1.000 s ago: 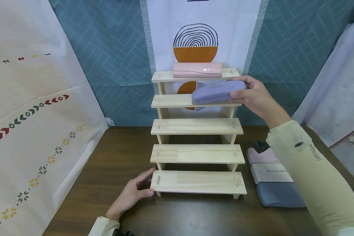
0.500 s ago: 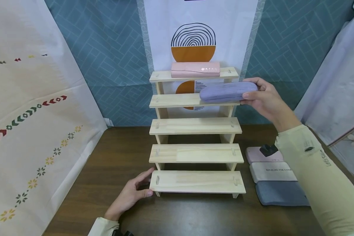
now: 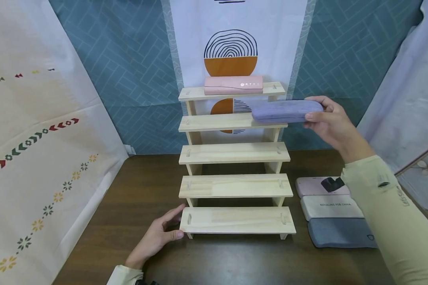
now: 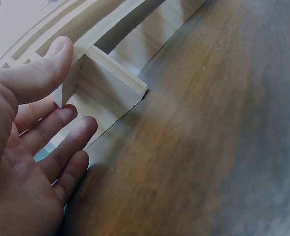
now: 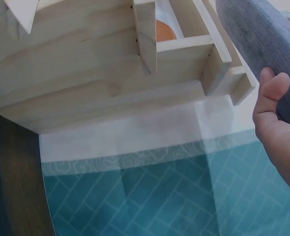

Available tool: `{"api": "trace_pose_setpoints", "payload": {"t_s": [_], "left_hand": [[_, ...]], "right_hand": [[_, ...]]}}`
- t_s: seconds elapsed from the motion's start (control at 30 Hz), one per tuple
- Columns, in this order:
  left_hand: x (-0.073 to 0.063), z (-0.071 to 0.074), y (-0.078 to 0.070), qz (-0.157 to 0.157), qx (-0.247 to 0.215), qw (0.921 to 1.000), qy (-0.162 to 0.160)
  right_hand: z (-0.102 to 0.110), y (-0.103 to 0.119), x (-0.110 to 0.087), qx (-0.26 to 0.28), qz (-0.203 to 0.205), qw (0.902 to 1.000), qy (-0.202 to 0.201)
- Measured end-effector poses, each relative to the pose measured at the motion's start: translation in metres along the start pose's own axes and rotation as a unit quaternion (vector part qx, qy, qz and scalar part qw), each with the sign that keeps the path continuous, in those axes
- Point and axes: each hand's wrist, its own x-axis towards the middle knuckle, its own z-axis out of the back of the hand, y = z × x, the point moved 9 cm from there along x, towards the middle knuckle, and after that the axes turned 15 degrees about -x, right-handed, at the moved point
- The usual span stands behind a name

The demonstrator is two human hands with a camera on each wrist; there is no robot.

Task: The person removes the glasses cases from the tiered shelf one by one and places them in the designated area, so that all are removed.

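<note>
Your right hand [image 3: 329, 120] grasps the right end of the blue-purple case [image 3: 281, 111], which is at the right edge of the second-highest shelf [image 3: 214, 122]; your left hand [image 3: 155, 239] is unclenched, at the left edge of the lowest shelf [image 3: 235, 220].

Looks homelike, though hard to pin to any one room. Shows a wood-grain desk [image 3: 232, 263], backed by teal herringbone cloth [image 3: 125, 67] and a white hanging [image 3: 276, 51] with printed arcs, with flower-printed cloth [image 3: 25, 99] at left.
</note>
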Motion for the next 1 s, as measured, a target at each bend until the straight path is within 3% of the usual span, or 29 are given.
{"api": "trace_pose_setpoints", "payload": {"t_s": [0.33,0.73,1.0], "left_hand": [[0.000,0.000,0.002,-0.002,0.002,1.0000,0.003],[0.001,0.000,0.003,0.001,0.004,1.0000,0.002],[0.001,0.000,0.001,0.012,-0.006,0.9999,-0.005]], "right_hand": [[0.020,0.000,-0.009,0.008,0.015,0.9998,-0.007],[0.043,-0.007,-0.020,0.017,0.005,0.9995,-0.024],[0.053,-0.011,-0.028,0.036,0.011,0.9992,-0.015]]}}
